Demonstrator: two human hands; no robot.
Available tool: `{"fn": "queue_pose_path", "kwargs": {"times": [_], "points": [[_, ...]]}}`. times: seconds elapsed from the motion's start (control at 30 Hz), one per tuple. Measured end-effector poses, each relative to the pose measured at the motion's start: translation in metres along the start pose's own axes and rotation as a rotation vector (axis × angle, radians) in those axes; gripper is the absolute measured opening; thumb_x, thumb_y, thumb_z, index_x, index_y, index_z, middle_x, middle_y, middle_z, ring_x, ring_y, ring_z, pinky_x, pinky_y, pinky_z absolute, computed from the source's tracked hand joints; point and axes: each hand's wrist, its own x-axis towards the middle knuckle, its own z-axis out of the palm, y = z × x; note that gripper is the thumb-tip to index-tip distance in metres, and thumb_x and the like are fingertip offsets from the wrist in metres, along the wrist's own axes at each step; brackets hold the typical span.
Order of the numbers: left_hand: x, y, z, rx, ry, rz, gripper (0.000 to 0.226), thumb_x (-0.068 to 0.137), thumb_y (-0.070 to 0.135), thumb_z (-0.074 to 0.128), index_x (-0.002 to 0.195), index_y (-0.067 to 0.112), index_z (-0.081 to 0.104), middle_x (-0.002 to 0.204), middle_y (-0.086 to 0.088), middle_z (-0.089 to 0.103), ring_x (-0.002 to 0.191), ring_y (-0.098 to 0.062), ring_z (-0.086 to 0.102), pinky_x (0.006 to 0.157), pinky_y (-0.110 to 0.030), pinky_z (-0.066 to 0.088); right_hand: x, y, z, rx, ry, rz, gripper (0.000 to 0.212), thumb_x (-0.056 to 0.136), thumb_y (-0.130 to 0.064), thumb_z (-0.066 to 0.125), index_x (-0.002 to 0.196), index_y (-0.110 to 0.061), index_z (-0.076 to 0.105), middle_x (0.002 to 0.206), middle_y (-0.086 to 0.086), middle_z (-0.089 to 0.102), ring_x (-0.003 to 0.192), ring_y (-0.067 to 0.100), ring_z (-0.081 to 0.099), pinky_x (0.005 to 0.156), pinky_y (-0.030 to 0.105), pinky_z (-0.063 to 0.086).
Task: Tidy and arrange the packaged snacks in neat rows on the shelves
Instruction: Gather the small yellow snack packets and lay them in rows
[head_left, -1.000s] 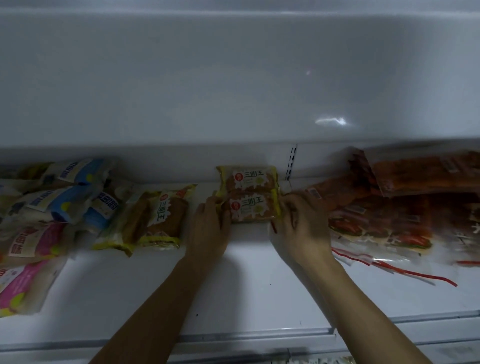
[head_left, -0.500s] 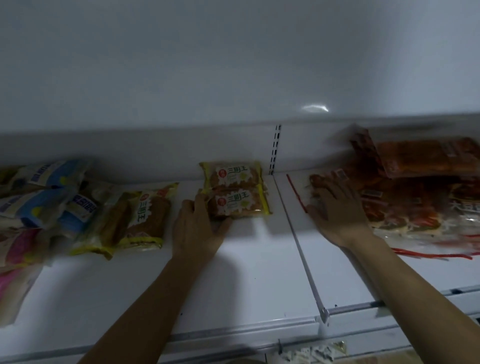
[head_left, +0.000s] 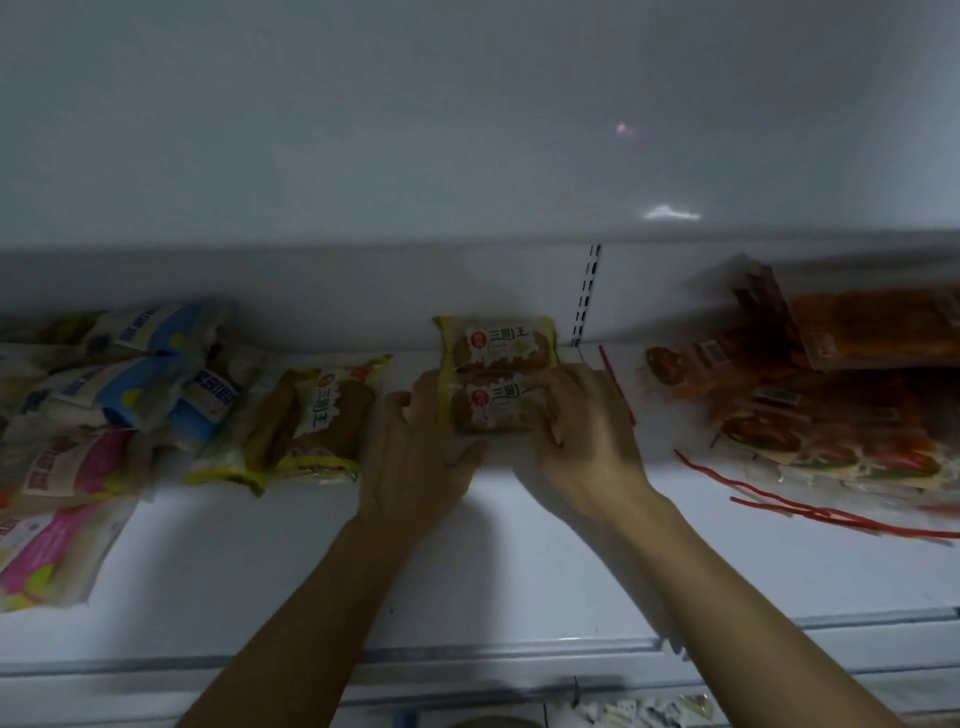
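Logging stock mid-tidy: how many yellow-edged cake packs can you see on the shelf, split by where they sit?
Yellow-edged packs between the hands, left hand and right hand: 2, a rear pack and a front pack.
Yellow-edged packs left of the hands: 2 visible, one overlapping another.
Total: 4.

Dim, soft-focus view; faint glare overhead

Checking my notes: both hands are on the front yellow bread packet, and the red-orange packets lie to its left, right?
Not quite. In the head view the red-orange packets lie to the right of the front yellow bread packet. The left hand and right hand are on it.
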Motion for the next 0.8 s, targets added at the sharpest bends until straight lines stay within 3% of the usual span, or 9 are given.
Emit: {"fn": "queue_pose_path", "kwargs": {"times": [0.1,0.17,0.27,0.4,0.47,0.53,0.63,0.7,0.8], "points": [[-0.008,-0.019,-0.037,0.157,0.193,0.041,0.052,0.087,0.046,0.063,0.131,0.019,0.055,0.123,-0.012,0.057,0.109,-0.036,0.056,0.083,-0.040,0.049,0.010,-0.032,0.014,0.054,-0.044,-0.058,0.027,0.087,-0.023,0.060,0.113,-0.020,0.067,0.111,0.004,0.063,0.103,0.027,0.055,0.084,0.040,0.048],[-0.008,-0.045,-0.051,0.296,0.133,-0.072,0.059,0.080,0.052,0.066,0.130,0.025,0.052,0.125,-0.013,0.054,0.112,-0.038,0.051,0.088,-0.048,0.047,0.021,-0.052,0.026,0.094,-0.101,-0.040,0.025,0.085,-0.021,0.061,0.110,-0.021,0.066,0.100,0.001,0.060,0.097,0.030,0.056,0.079,0.041,0.046],[-0.014,-0.073,-0.056,0.318,0.017,-0.132,0.078,0.074,0.032,0.076,0.144,0.026,0.043,0.132,-0.016,0.051,0.120,-0.040,0.049,0.099,-0.050,0.044,0.031,-0.077,0.045,0.163,-0.161,-0.058,0.025,0.088,-0.018,0.061,0.113,-0.019,0.065,0.103,0.004,0.061,0.100,0.030,0.055,0.082,0.042,0.046],[-0.028,-0.077,-0.062,0.082,0.247,0.072,0.064,0.073,0.013,0.070,0.134,0.011,0.053,0.132,-0.015,0.054,0.118,-0.040,0.055,0.095,-0.048,0.049,0.030,-0.092,0.054,0.429,-0.175,0.073,0.029,0.095,-0.033,0.062,0.123,-0.022,0.058,0.114,-0.001,0.062,0.103,0.016,0.060,0.087,0.039,0.053],[-0.037,-0.064,-0.062,0.004,0.365,0.186,0.060,0.072,0.011,0.073,0.128,0.010,0.052,0.134,-0.014,0.051,0.121,-0.038,0.054,0.096,-0.048,0.050,0.028,-0.099,0.049,0.785,-0.260,0.320,0.057,0.088,-0.043,0.075,0.134,-0.023,0.049,0.119,0.000,0.066,0.100,0.013,0.069,0.085,0.037,0.060],[-0.046,-0.048,-0.056,-0.051,0.390,0.285,0.062,0.070,0.012,0.080,0.125,0.012,0.052,0.134,-0.012,0.049,0.124,-0.033,0.052,0.099,-0.045,0.048,0.025,-0.104,0.049,1.046,-0.303,0.494,0.085,0.075,-0.041,0.088,0.142,-0.020,0.041,0.121,0.003,0.070,0.104,0.017,0.072,0.087,0.042,0.062],[-0.057,-0.032,-0.055,-0.338,0.204,0.340,0.066,0.077,0.030,0.080,0.133,0.015,0.048,0.139,-0.012,0.046,0.126,-0.028,0.052,0.098,-0.035,0.049,0.019,-0.100,0.040,0.989,-0.288,0.513,0.077,0.075,-0.015,0.089,0.138,-0.019,0.045,0.116,0.002,0.071,0.105,0.016,0.071,0.088,0.033,0.061],[-0.062,-0.029,-0.058,-0.638,0.090,0.280,0.069,0.089,0.038,0.066,0.144,0.010,0.037,0.142,0.000,0.046,0.109,-0.026,0.060,0.083,-0.037,0.053,0.018,-0.089,0.026,0.922,-0.314,0.501,0.070,0.079,-0.011,0.082,0.140,-0.023,0.048,0.117,-0.003,0.070,0.107,0.013,0.069,0.088,0.030,0.059],[-0.056,-0.021,-0.056,-0.848,0.162,0.031,0.064,0.095,0.042,0.052,0.150,0.014,0.034,0.132,-0.001,0.053,0.085,-0.019,0.064,0.071,-0.028,0.052,0.016,-0.072,0.001,0.890,-0.419,0.442,0.058,0.079,-0.012,0.080,0.131,-0.024,0.058,0.112,-0.006,0.075,0.105,0.013,0.071,0.088,0.034,0.058]]}}
